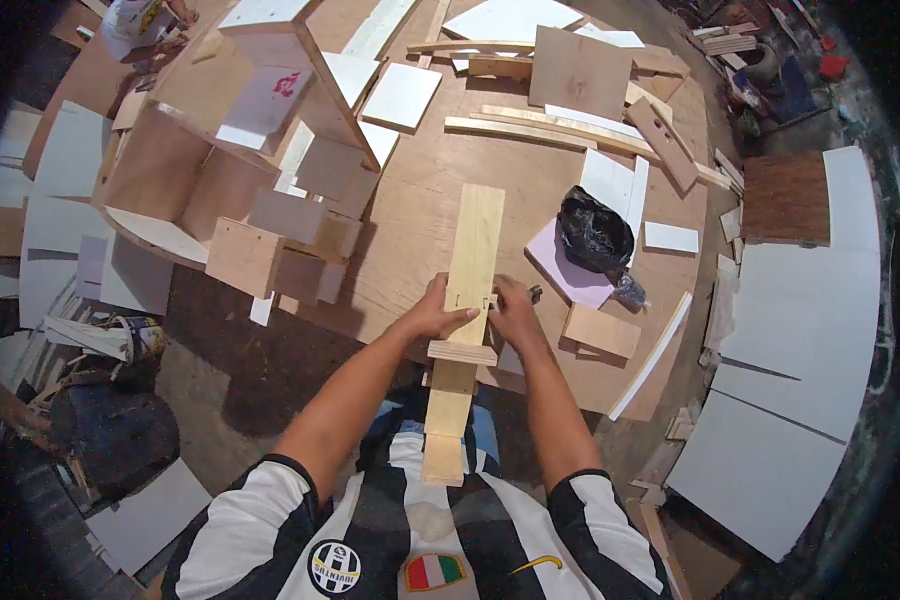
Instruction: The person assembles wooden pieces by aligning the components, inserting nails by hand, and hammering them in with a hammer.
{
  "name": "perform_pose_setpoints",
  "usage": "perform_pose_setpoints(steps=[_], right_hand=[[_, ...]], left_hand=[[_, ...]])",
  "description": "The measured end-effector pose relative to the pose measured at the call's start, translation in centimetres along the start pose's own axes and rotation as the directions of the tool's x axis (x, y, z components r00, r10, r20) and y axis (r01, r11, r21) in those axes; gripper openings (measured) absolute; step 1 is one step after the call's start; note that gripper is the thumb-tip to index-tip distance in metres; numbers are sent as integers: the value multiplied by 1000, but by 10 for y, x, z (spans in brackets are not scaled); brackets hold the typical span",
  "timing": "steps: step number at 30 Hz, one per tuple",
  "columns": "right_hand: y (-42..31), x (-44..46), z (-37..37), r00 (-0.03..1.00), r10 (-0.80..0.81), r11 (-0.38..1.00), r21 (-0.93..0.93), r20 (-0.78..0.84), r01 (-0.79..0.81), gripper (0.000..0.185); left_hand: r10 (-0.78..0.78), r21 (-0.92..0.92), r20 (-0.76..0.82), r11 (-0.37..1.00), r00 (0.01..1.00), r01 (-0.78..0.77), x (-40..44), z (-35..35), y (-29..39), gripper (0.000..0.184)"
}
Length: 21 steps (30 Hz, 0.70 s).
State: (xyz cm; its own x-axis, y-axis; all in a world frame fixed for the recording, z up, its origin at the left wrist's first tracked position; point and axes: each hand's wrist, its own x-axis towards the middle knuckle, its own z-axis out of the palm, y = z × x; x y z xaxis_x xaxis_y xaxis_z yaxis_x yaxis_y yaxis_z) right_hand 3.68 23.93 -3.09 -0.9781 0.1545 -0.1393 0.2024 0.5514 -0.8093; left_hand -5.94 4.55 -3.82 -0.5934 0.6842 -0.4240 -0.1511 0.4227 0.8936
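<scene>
A long pale wooden plank (476, 240) runs from the tabletop back toward my body. My left hand (438, 312) grips its left edge, with the thumb lying across the top face near some dark pencil-like marks. On the other side, my right hand (515, 310) is closed against the plank's right edge. A small dark object (536, 294) sticks out of that hand; its kind is unclear. Just below my hands, a short wooden crosspiece (461, 352) lies across the plank. The plank's near end (442, 460) reaches close to my striped shirt.
A wooden cabinet-like frame (195, 175) stands at the table's left. Right of the plank are a black plastic bag (595, 230), board offcuts (602, 330) and long strips (540, 130). White panels (790, 350) lean at far right. Another person (135, 28) is at upper left.
</scene>
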Motion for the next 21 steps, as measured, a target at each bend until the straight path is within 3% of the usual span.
perform_pose_setpoints(steps=[2,4,6,7,9,12,13,17,20,21], right_hand=[[-9,-24,-11,929,-96,973,-232,-357,12,52],[19,-55,-10,928,-48,961,-271,-368,-57,54],[27,-79,-11,872,172,846,-386,-459,-369,49],[28,-88,-9,873,174,843,-389,-456,-371,49],[31,-101,-5,851,356,763,-406,-386,-503,46],[12,-100,-6,818,404,732,-393,-410,-557,42],[28,-102,1,850,320,712,-486,-419,-508,40],[27,-103,0,825,326,713,-453,-461,-535,38],[23,-110,-10,821,368,775,-344,-437,-530,36],[9,-110,-18,822,413,832,-206,-391,-515,38]], left_hand=[[-16,17,-5,1000,1000,16,-2,-1,4,98],[-34,29,-12,999,999,35,-5,-1,7,98],[-33,2,-7,999,999,33,-6,0,11,99],[-35,-3,-5,999,999,35,-7,1,14,99],[-51,27,-30,998,998,52,-11,0,20,98],[-28,51,-20,998,999,29,-7,0,16,97],[-36,48,-13,998,999,36,-6,0,13,97],[-52,2,-3,999,999,52,-3,0,8,94],[-16,65,-13,998,1000,17,-2,2,4,94],[-20,92,-19,996,1000,21,-3,1,7,95]])
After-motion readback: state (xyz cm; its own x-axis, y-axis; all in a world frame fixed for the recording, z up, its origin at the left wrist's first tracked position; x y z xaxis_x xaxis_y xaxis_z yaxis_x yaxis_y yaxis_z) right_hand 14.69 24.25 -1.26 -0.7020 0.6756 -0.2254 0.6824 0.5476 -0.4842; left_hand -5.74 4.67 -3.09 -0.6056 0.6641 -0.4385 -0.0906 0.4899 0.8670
